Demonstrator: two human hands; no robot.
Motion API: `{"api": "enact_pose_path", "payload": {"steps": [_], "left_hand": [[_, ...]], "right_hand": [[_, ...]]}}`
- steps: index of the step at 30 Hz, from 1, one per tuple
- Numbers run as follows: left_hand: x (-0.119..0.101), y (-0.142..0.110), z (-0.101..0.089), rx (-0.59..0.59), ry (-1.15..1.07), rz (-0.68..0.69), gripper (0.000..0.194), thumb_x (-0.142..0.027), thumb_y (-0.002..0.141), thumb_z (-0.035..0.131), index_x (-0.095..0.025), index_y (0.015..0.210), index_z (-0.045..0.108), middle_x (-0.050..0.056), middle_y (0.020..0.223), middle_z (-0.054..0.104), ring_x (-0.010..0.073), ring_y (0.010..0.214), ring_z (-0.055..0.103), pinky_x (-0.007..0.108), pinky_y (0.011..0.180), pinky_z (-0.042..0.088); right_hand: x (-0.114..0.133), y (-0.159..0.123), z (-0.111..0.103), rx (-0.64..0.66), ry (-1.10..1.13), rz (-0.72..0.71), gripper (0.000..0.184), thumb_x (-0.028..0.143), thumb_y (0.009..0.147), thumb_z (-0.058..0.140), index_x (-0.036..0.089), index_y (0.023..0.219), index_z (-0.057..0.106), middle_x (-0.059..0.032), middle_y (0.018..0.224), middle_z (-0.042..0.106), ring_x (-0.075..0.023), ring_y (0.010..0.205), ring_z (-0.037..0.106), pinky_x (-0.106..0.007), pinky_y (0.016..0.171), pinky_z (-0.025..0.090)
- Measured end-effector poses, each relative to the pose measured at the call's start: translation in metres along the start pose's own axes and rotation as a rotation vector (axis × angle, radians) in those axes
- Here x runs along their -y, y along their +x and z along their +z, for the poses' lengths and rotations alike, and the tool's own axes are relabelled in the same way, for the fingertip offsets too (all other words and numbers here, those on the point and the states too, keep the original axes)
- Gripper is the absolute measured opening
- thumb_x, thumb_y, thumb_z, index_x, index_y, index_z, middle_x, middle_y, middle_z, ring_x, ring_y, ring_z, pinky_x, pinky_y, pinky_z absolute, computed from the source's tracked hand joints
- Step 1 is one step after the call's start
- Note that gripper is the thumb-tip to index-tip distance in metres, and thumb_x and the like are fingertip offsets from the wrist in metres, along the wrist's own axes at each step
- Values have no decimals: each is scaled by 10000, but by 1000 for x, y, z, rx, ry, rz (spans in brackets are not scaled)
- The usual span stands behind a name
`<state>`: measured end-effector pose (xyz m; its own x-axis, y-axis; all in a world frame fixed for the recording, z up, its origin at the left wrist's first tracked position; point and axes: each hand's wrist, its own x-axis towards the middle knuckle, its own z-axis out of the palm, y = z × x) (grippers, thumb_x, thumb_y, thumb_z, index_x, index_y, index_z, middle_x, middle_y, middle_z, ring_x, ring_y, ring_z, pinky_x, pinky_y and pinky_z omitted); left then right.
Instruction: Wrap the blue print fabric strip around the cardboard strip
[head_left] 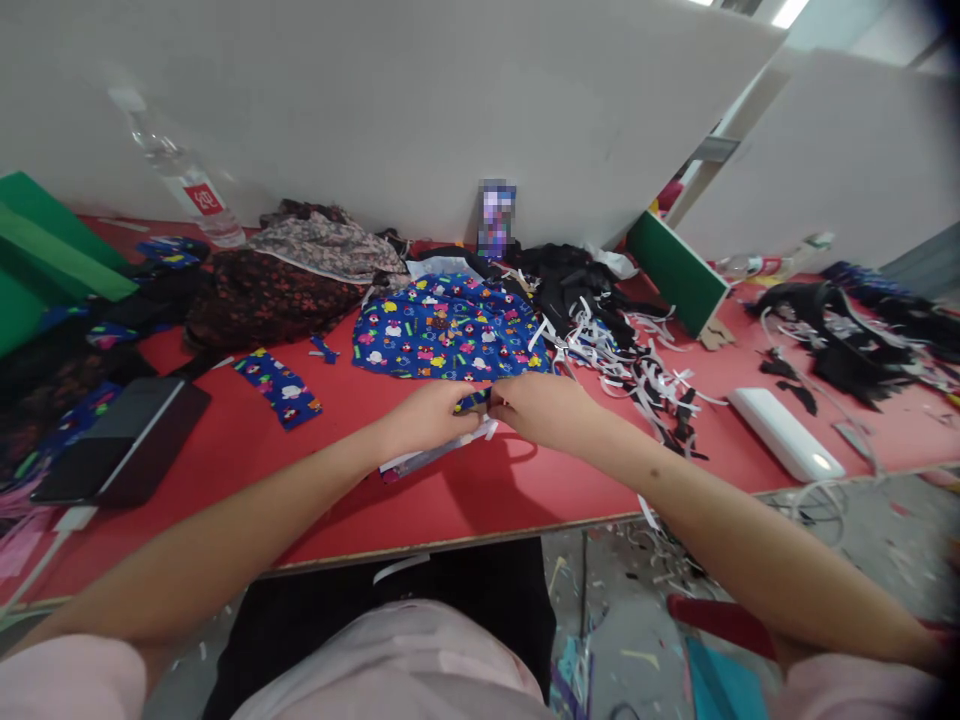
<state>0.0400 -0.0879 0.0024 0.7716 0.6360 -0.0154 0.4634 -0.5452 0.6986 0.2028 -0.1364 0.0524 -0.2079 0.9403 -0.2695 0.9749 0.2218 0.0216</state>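
Note:
My left hand (424, 415) and my right hand (544, 408) meet over the front of the table, fingers closed. Between them shows a small bit of blue patterned cloth (472, 401), pinched by both. The fingertips are partly hidden. Below my left hand lies a flat strip with a white edge (427, 458); whether the hand touches it I cannot tell. Just beyond my hands spreads a larger blue cloth printed with cartoon figures (450, 325). To the left rests a separate strip of the same print (277, 388).
A heap of white and black scraps (600, 350) lies right of the blue cloth. Floral fabric (285, 275) and a water bottle (187, 185) are at the back left. A black box-shaped device (124, 440), a white power bank (784, 432) and a propped phone (496, 218) surround the workspace.

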Motion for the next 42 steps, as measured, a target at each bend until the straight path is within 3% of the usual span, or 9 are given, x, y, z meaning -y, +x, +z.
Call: {"api": "enact_pose_path", "payload": {"steps": [8,15,25,32,38,42], "left_hand": [[-6,-14,2,-4,-327,-170,167,-279,725,523,-184,790,644,-28,691,631,159,668,569,222,573,379],[-11,-20,1,81,-584,-277,128,-234,696,525,-184,774,614,-12,673,643,142,572,575,229,540,426],[-15,-26,5,66,-661,-304,99,-239,710,520,-184,731,599,-32,588,586,113,500,529,210,482,398],[-11,-25,2,-72,-602,-263,100,-252,697,541,-170,669,592,-53,563,506,101,535,467,190,488,336],[-7,-28,-10,-163,-517,-232,93,-227,703,526,-175,700,603,-61,564,529,94,517,474,190,489,351],[15,-30,-30,-368,-621,-344,78,-244,700,543,-182,718,587,-65,514,531,89,426,462,197,426,356]], "right_hand": [[1,-2,0,18,115,-59,232,280,891,443,205,946,655,-59,911,696,-184,849,636,-234,606,393],[1,-10,-5,-50,261,-111,173,209,824,478,214,895,635,-16,868,695,-154,775,617,-230,598,362],[7,-16,-12,-70,230,-102,167,207,776,493,212,830,651,-11,803,691,-144,706,602,-231,544,321],[24,-24,-11,-162,144,-48,180,215,839,448,181,841,625,-38,800,687,-150,679,604,-249,521,283],[28,-18,5,-308,370,-79,138,222,876,464,177,872,595,-30,833,675,-144,737,606,-233,609,356],[19,-18,5,-524,502,-50,121,223,891,447,196,874,563,-22,851,664,-132,767,614,-211,657,406]]}}
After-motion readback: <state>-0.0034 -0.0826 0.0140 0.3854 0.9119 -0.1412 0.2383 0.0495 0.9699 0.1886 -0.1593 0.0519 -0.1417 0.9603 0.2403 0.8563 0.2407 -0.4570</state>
